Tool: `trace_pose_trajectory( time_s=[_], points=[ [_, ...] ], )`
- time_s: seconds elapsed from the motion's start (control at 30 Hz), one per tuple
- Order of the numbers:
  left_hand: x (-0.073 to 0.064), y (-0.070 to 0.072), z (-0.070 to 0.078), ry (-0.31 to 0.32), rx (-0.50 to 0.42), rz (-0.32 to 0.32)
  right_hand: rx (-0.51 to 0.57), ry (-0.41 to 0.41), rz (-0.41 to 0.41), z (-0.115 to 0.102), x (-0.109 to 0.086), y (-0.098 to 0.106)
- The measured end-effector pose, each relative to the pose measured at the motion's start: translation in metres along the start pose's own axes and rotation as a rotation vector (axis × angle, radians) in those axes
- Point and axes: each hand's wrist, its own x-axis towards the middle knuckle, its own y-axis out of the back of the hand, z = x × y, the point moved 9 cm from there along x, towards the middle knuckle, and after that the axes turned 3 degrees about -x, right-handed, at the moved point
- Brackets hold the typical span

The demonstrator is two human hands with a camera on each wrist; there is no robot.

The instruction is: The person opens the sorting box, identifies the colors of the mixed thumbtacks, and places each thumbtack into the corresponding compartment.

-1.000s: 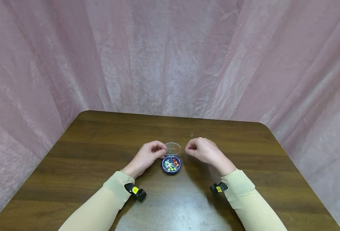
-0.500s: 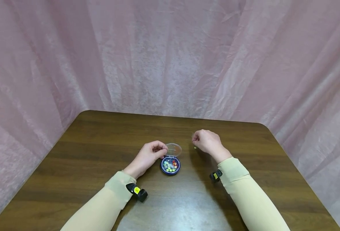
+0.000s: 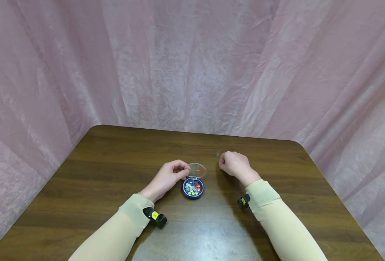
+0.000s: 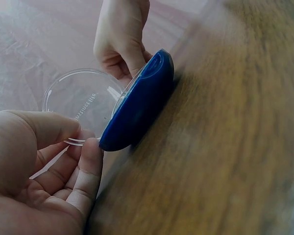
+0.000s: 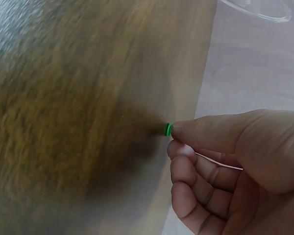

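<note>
A round blue pill case (image 3: 193, 193) lies on the table, its compartments holding several small green, pale and red-orange beads (image 3: 197, 185). Its clear round lid (image 4: 85, 98) stands raised on the hinge, with printed lettering. My left hand (image 3: 170, 175) pinches the lid's edge between thumb and fingers, right beside the hinge. To the right of the case, my right hand (image 3: 235, 165) is low over the table with fingers curled. In the right wrist view a green bead (image 5: 169, 129) sits at the thumb tip, close to the tabletop; I cannot tell whether it is pinched.
The brown wooden table (image 3: 114, 152) has rounded far corners. A small transparent piece (image 3: 217, 153) lies just beyond my right hand. Pink curtains (image 3: 192, 72) hang behind the table. A black wrist camera (image 3: 155, 216) is strapped on each sleeve.
My right hand has moved away from the case to the right, and now covers the spot where a small yellowish-green bead lay half a second ago. My left hand keeps the lid.
</note>
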Motion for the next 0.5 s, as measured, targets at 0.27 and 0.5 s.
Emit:
trace_pose_trajectory(
  time_s=[0.27,0.5],
  points=[
    [0.001,-0.001,0.0,-0.001,-0.002,-0.006,0.016,-0.002,-0.014,-0.005,-0.01,0.01],
    [0.001,0.0,-0.002,0.003,-0.002,-0.007,0.015,-0.062,-0.041,0.0,-0.015,0.011]
  ],
)
